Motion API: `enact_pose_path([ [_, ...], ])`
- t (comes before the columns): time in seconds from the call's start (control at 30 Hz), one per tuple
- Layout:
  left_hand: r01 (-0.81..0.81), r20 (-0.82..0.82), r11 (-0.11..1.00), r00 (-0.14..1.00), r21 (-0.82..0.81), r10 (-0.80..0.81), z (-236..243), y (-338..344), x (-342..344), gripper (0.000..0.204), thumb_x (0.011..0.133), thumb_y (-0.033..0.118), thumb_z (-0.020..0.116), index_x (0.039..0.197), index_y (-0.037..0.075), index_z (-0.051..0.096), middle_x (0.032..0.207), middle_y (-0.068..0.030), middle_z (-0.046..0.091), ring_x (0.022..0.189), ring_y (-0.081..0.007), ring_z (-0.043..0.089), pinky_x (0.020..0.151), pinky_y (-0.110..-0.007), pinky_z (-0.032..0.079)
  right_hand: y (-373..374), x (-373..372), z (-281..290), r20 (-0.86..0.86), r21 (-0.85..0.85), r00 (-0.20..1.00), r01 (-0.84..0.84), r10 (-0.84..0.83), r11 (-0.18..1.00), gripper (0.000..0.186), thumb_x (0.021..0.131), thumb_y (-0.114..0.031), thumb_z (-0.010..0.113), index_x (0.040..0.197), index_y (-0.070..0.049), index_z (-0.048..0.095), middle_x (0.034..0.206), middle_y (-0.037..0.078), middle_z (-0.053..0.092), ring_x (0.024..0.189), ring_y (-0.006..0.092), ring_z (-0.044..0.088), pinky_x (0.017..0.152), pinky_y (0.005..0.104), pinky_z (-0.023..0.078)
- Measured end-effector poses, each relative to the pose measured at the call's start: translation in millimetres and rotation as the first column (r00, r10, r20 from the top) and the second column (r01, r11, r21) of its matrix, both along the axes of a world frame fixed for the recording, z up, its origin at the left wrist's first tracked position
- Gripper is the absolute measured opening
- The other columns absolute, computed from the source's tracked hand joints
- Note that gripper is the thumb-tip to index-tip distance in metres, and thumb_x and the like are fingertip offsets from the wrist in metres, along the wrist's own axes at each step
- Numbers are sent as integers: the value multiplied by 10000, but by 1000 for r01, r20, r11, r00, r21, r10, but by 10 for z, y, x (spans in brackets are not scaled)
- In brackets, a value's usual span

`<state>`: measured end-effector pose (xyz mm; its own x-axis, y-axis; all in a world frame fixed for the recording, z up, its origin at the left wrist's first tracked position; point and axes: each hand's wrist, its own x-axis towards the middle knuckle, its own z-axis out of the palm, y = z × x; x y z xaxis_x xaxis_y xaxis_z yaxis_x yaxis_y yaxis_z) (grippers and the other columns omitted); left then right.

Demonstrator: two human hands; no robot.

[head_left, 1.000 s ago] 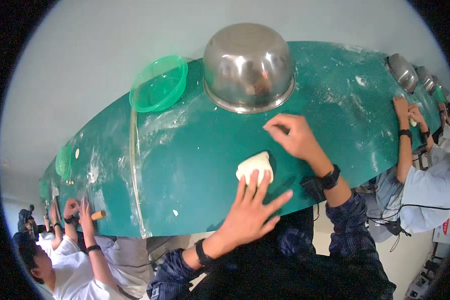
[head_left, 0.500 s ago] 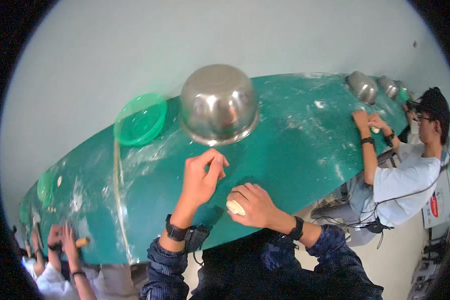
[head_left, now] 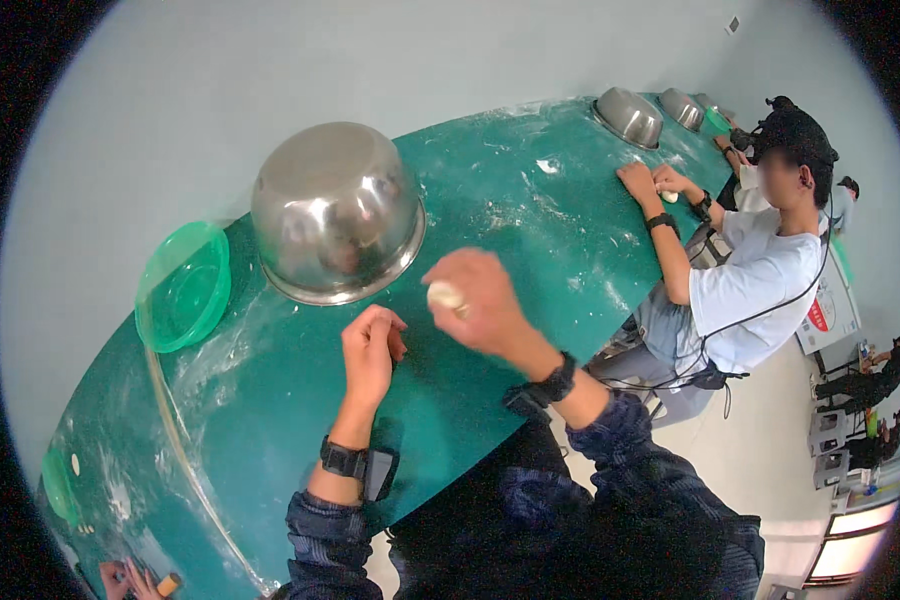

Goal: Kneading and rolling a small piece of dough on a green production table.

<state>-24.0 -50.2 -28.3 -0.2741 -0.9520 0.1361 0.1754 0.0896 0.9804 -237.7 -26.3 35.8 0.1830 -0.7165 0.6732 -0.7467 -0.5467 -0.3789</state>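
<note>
My right hand [head_left: 478,298], blurred, is raised over the green table [head_left: 510,230], its fingers wrapped round a pale lump of dough [head_left: 444,295]. My left hand [head_left: 370,350] is lower and to the left, its fingers curled in, close to the tabletop; whatever they may hold is hidden. Just beyond both hands a large steel bowl [head_left: 335,210] stands upside down, and to its left lies a translucent green plastic basin [head_left: 185,280]. White flour streaks the table.
A co-worker [head_left: 745,280] at the right works on dough near two overturned steel bowls [head_left: 627,115]. Another person's hands [head_left: 130,580] are at the lower left beside a wooden rolling pin [head_left: 170,585]. A small green container [head_left: 60,485] lies far left. More people are in the background.
The dough, earlier flat under my spread left fingers, is now in my right hand, which has risen. My left hand has curled and moved leftward. The view has swung to the right.
</note>
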Motion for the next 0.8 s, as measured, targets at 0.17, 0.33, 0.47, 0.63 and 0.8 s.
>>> enact_pose_path([
  [0.17, 5, 18, 1000, 1000, 27, -5, 26, 5, 42, 370, 1146, 221, 527, 890, 13, 695, 658, -28, 602, 570, -90, 556, 528, -269, 415, -53, 129, -576, -99, 127, 995, 16, -3, 992, 333, 783, -223, 812, 1098, -153, 729, 1111, 77, 656, 1072, 329, 613, 934, 473, 492],
  [0.33, 31, 112, 1000, 993, 0, -31, -32, -19, 41, 369, 1146, 229, 509, 901, 14, 682, 689, -27, 605, 594, -99, 573, 542, -273, 432, -113, 129, -625, -80, 134, 997, 17, -6, 991, 293, 812, -282, 797, 1063, -159, 711, 1075, 80, 653, 1043, 340, 612, 899, 492, 484],
  [0.47, 30, 92, 999, 995, 25, -32, -11, -6, 0, 340, 1130, 186, 510, 897, 9, 683, 671, -24, 594, 593, -89, 561, 544, -269, 422, -109, 98, -598, -86, 145, 996, 32, -20, 989, 289, 811, -275, 798, 1062, -155, 716, 1065, 71, 657, 1030, 324, 610, 888, 472, 478],
  [0.63, 69, 128, 998, 989, 3, -69, -83, -39, 5, 358, 1141, 246, 519, 919, 19, 685, 744, -33, 625, 620, -103, 584, 558, -271, 450, -77, 96, -609, -58, 189, 998, 30, -19, 982, 278, 821, -287, 793, 1057, -160, 717, 1069, 65, 664, 1028, 325, 611, 895, 475, 474],
  [0.8, 44, 145, 999, 989, -12, -42, -70, -43, -43, 336, 1128, 234, 524, 925, 29, 697, 722, -16, 618, 615, -96, 582, 544, -260, 435, -73, 73, -606, -55, 163, 998, 23, -14, 986, 278, 826, -289, 783, 1064, -157, 726, 1080, 65, 670, 1043, 326, 615, 910, 473, 476],
])
